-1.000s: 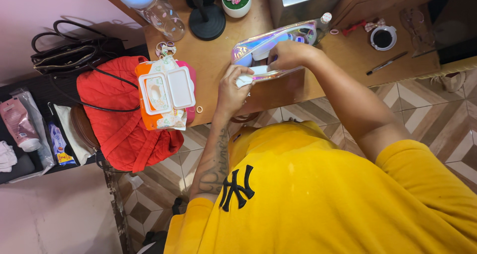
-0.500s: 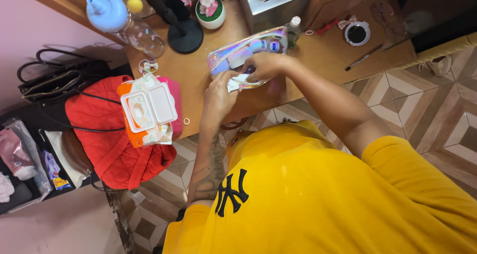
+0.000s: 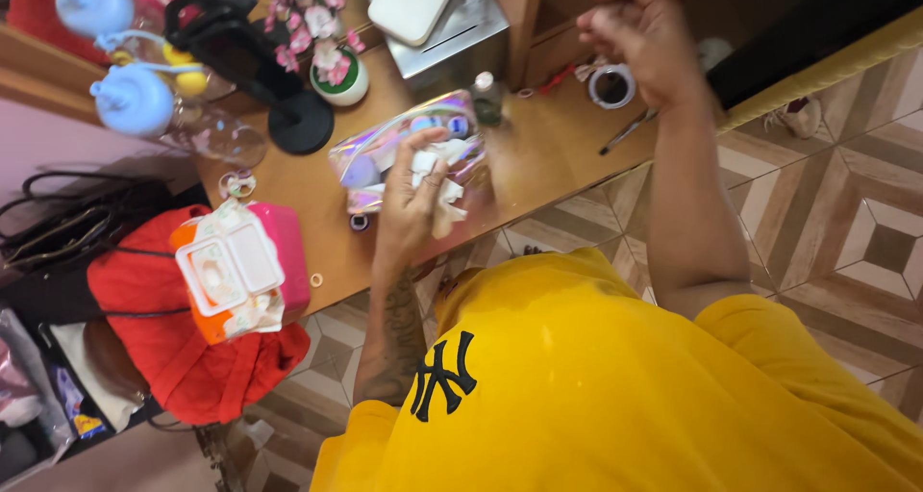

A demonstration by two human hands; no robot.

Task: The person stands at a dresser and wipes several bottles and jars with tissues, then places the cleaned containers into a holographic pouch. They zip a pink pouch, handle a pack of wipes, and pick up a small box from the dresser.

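My left hand (image 3: 411, 203) holds a crumpled white wipe (image 3: 435, 176) over an iridescent clear pouch (image 3: 385, 151) that lies on the wooden table (image 3: 538, 155). Small bottles show through the pouch. My right hand (image 3: 636, 32) is raised well above the table's far right, fingers curled, blurred; whether it holds anything I cannot tell. It hovers near a small round black-and-white container (image 3: 611, 86). A thin dark tool (image 3: 625, 132) lies just below that container.
An orange wet-wipe pack (image 3: 226, 276) with a white lid rests on a pink case over a red bag (image 3: 163, 348). A blue-capped bottle (image 3: 144, 107), a black round stand (image 3: 300, 126), a flower pot (image 3: 341, 78) and a metal box (image 3: 452, 30) crowd the table's back. Tiled floor lies right.
My right hand left the pouch and rose up to the right. My left hand stayed on the pouch with the wipe. The camera view shifted, pushing everything down and left.
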